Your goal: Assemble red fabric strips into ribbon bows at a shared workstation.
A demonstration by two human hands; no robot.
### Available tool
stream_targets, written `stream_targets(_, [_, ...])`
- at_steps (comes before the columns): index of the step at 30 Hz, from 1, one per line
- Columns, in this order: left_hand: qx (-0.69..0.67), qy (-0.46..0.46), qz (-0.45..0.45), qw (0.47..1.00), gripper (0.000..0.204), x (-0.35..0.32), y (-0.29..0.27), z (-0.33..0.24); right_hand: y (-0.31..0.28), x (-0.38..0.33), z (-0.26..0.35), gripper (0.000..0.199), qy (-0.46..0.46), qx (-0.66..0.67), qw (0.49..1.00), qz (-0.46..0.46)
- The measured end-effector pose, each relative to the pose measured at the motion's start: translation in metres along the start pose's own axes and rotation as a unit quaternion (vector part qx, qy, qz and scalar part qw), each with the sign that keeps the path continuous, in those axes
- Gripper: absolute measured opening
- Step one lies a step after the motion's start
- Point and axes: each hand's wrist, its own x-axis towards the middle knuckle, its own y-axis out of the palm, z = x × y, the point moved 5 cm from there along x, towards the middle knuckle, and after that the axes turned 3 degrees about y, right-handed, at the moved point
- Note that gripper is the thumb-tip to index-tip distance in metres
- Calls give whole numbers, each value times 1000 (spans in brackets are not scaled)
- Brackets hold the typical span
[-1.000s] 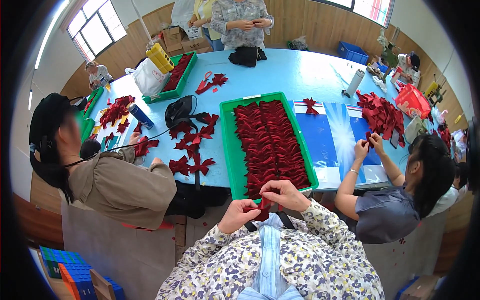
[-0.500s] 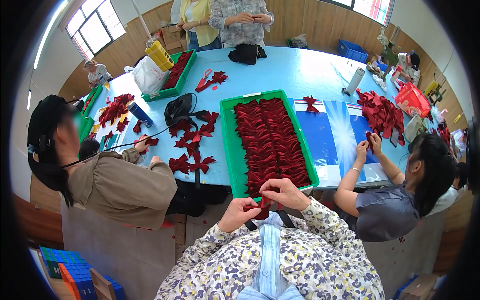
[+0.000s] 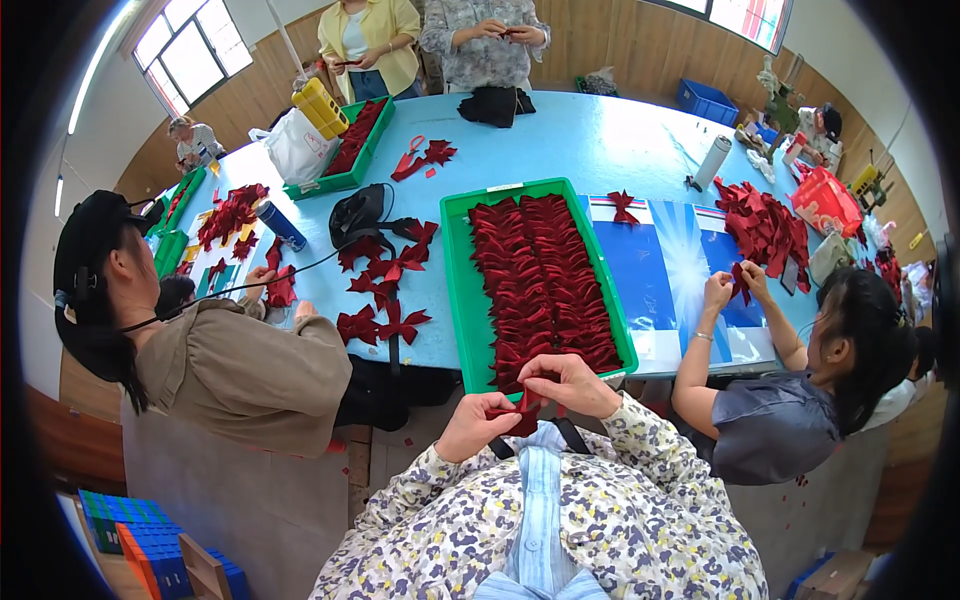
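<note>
Crimson ribbon bow point(image 3: 522, 404), small and folded, sits pinched between left hand point(image 3: 478, 424) and right hand point(image 3: 565, 380); just beyond both grips, green tray point(image 3: 457, 290) on blue desk point(image 3: 590, 145), wood-panelled walls.

Left hand point(image 3: 478, 425), right hand point(image 3: 562, 382) together, fingers pinched, forearms bent inward.

The bow point(image 3: 522, 404) is mostly covered by the hands: the left hand point(image 3: 478, 426) hides its lower end, the right hand point(image 3: 566, 382) its top, so its shape cannot be told. The near rim of the tray point(image 3: 458, 300) is hidden behind them. The surface point(image 3: 600, 140) has its near edge blocked by two seated people. The blue crates point(image 3: 150, 545) are cut by the dark rim. Small items at the far right end are too small to tell.
</note>
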Motion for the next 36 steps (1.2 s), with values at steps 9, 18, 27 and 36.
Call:
stream_targets(9, [57, 23, -13, 998, 7, 12, -20, 44, 3, 14, -45, 16, -4, 18, 1000, 19])
stream_targets(18, [-45, 3, -14, 999, 6, 47, -55, 139, -12, 47, -150, 10, -9, -40, 998, 41])
stream_targets(27, [-172, -99, 41, 979, 2, 45, -59, 149, -22, 40, -174, 3, 22, -80, 994, 75])
stream_targets(36, [-222, -131, 131, 957, 4, 49, -57, 143, -30, 33, -188, 7, -120, -104, 982, 99])
